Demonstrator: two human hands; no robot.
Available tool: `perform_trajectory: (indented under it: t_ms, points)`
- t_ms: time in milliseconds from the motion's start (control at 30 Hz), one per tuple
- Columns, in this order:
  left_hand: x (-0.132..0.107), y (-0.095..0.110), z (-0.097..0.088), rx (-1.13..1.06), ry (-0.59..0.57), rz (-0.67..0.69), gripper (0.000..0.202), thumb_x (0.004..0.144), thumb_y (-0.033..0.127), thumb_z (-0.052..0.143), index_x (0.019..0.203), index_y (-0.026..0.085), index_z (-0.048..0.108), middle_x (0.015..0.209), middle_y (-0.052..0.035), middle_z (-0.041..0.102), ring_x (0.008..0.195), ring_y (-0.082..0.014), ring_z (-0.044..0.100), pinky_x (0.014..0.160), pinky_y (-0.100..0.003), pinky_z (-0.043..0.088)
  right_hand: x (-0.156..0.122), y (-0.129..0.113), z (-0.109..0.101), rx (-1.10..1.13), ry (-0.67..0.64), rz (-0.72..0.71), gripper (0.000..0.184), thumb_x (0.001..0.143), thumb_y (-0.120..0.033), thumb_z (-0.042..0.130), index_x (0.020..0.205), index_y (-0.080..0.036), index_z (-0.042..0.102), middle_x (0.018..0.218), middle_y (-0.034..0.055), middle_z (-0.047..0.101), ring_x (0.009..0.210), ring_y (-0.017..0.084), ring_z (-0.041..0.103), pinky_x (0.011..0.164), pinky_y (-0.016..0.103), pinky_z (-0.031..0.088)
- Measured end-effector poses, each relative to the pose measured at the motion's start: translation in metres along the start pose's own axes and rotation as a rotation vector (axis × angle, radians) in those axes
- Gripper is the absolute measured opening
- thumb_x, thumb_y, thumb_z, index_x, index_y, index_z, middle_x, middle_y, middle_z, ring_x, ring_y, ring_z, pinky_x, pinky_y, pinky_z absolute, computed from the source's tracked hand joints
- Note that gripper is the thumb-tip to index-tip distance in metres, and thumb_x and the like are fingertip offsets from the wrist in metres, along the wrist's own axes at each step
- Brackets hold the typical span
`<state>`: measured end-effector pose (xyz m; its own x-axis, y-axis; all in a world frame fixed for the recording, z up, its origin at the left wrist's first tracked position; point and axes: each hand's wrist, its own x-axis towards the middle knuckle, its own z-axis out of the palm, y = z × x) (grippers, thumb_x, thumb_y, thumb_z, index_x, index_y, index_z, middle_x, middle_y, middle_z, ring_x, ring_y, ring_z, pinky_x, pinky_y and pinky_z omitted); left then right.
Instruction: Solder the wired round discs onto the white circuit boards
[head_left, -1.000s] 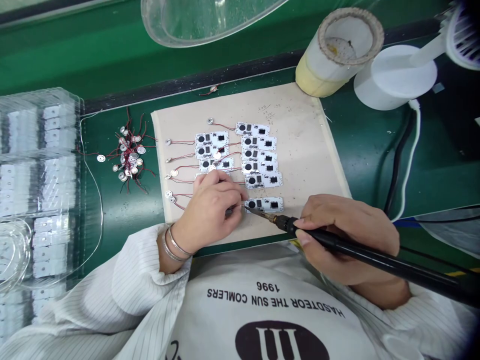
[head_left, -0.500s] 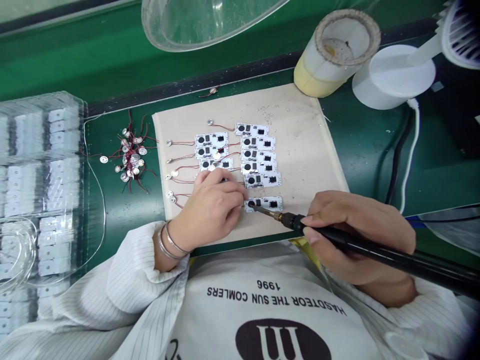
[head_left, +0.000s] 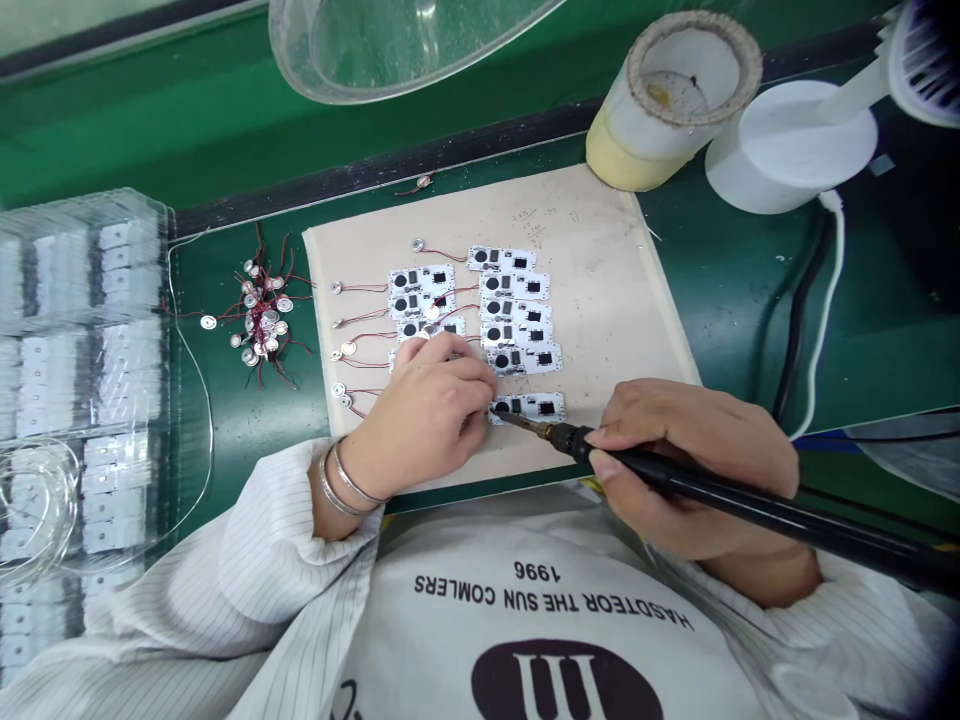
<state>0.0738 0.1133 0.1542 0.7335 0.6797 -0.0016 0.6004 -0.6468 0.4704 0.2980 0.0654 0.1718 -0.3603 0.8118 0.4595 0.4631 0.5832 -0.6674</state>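
My right hand (head_left: 705, 430) grips a soldering iron (head_left: 720, 495) by its black handle, thumb and fingers around the front. The iron's tip meets the left end of a white circuit board (head_left: 544, 405), the nearest one on the beige board (head_left: 607, 300). My left hand (head_left: 442, 405) is closed beside that same end, its fingers curled downward; whatever they pinch is hidden beneath them. Beyond it, more white circuit boards (head_left: 517, 286) lie in two columns. Red wires run from several of these to small silver discs (head_left: 335, 287), and my left hand covers part of the left column.
A pile of red-wired discs (head_left: 262, 320) lies on the green table left of the beige board. Stacked clear trays (head_left: 82, 300) fill the far left. At the back right stand a white-and-yellow cup (head_left: 630, 140) and a white fan (head_left: 791, 150) with its cable.
My right hand and the soldering iron have shifted slightly left, bringing the tip closer to the circuit board's left edge. My left hand stays nearly in place.
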Motion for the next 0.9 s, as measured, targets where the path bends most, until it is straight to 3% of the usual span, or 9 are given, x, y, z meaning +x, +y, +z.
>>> perform_trajectory:
  t_ms: [733, 900]
  points:
    - [0.0022, -0.0021, 0.0027, -0.037, 0.008, -0.016, 0.015, 0.076, 0.011, 0.055, 0.064, 0.019, 0.061, 0.096, 0.0004, 0.073, 0.102, -0.0247, 0.051, 0.086, -0.045, 0.030, 0.0029, 0.0005, 0.0049, 0.004, -0.014, -0.048, 0.021, 0.066, -0.007, 0.059, 0.078, -0.024, 0.056, 0.058, -0.0027, 0.059, 0.049, 0.015, 0.058, 0.047, 0.029, 0.053]
    - [0.0016, -0.0023, 0.0031, -0.031, 0.014, -0.006, 0.015, 0.077, 0.012, 0.054, 0.067, 0.019, 0.062, 0.096, 0.0005, 0.073, 0.102, -0.0245, 0.051, 0.087, -0.045, 0.030, 0.0021, -0.0035, -0.0012, 0.067, 0.008, 0.001, 0.021, 0.066, -0.006, 0.059, 0.080, -0.022, 0.056, 0.060, -0.0009, 0.060, 0.049, 0.015, 0.057, 0.046, 0.031, 0.052]
